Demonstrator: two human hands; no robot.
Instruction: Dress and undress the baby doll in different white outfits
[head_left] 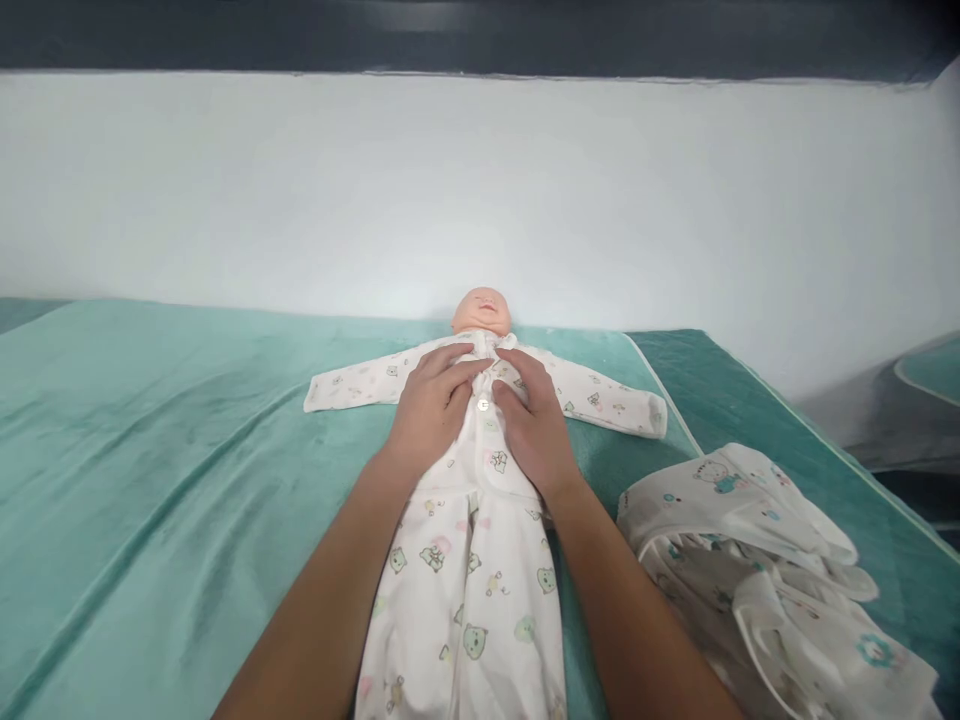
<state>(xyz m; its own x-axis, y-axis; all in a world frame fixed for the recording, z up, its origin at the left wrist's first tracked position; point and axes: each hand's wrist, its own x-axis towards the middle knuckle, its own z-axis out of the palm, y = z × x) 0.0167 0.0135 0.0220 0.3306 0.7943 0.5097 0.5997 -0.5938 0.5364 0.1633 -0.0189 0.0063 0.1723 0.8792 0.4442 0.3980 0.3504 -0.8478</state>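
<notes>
A baby doll (pixel 481 310) lies on its back, its head close to the wall. It wears a white printed baby shirt (pixel 491 455) with both sleeves spread out sideways, and white printed baby pants (pixel 480 600) below. On the left of the chest rests my left hand (pixel 437 400), its fingers stretched towards the front opening. My right hand (pixel 531 410) lies on the other side, thumb and forefinger apart beside the opening. Between the hands shows a button (pixel 483 405). Both hands touch the shirt and partly cover its chest.
A green sheet (pixel 172 480) with some creases covers the surface under the doll. At the right lies a crumpled heap of white printed baby clothes (pixel 750 540), close to my right forearm. Behind the doll's head stands a white wall (pixel 480 190).
</notes>
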